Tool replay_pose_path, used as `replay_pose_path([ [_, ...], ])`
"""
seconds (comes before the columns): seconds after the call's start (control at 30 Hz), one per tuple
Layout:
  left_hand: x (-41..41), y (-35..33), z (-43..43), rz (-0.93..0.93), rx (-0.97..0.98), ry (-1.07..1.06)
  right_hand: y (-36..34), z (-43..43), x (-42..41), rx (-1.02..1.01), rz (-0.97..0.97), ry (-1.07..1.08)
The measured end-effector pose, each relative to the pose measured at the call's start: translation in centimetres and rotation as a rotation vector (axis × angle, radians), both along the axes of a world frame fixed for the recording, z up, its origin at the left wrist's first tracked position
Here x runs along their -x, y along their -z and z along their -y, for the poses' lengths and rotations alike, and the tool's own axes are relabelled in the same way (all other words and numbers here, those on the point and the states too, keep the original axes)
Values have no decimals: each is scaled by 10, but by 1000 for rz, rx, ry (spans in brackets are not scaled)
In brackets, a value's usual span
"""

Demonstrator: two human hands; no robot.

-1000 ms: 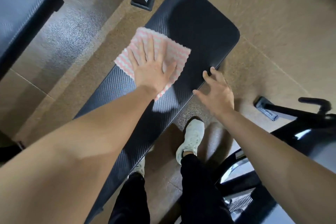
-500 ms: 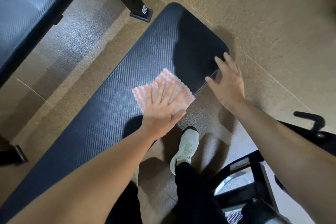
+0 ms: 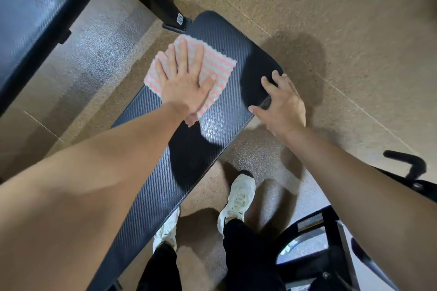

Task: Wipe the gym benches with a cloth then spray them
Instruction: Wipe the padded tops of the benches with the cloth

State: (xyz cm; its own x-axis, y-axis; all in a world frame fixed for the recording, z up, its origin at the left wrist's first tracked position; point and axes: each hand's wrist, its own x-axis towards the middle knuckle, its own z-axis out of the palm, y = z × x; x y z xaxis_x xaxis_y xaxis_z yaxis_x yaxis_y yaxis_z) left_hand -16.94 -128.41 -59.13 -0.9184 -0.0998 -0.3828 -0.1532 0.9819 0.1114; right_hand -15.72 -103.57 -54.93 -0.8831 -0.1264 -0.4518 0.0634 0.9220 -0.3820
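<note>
Slid cloth (image 3: 217, 61) to far side of surface (image 3: 212, 149). Pressing flat-fingered with left hand (image 3: 184, 85); bracing edge with spread, empty right hand (image 3: 281, 106). Overlap strokes.

White sneakers (image 3: 237, 198), speckled floor (image 3: 331, 19), black machine frame (image 3: 330, 243) right.

Pink-and-white wavy-striped cloth (image 3: 218, 62) has crossed the black textured bench pad (image 3: 212, 130). Half a second ago it sat at the near long edge. Now it lies at the far long edge, close to the rounded end, with its left part hanging past that edge. That matches its spot a second ago. Left hand (image 3: 186, 87) has travelled with it, flat on top. Right hand (image 3: 282, 106) was fanned out by the end corner; now its fingertips are on the pad top and the thumb is at the near edge.
</note>
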Motion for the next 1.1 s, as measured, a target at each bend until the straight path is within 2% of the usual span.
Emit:
replay_pose_path([
  [0.07, -9, -1, -13, -13, -2, 30, 1, -2, 0, 17, 4, -8],
  [0.2, -51, 0, -46, -32, -44, 243, 2, -5, 1, 27, 20, -35],
  [0.37, -95, 6, -79, -63, -82, 409, 1, -10, 6, -13, 34, -115],
  [0.6, -48, 9, -59, -91, -117, 561, 10, -16, 5, 125, -26, -36],
  [0.67, -17, 10, -52, -120, -84, 536, 13, -20, 6, 208, -47, 22],
  [0.9, 81, 2, -35, -85, -23, 223, 4, -29, 14, 392, -90, 232],
  [1.03, 97, -3, -51, -50, 10, 93, 3, -28, 8, 397, -100, 391],
  [1.1, 95, -7, -67, -25, -16, 117, 2, -28, 4, 376, -72, 478],
])
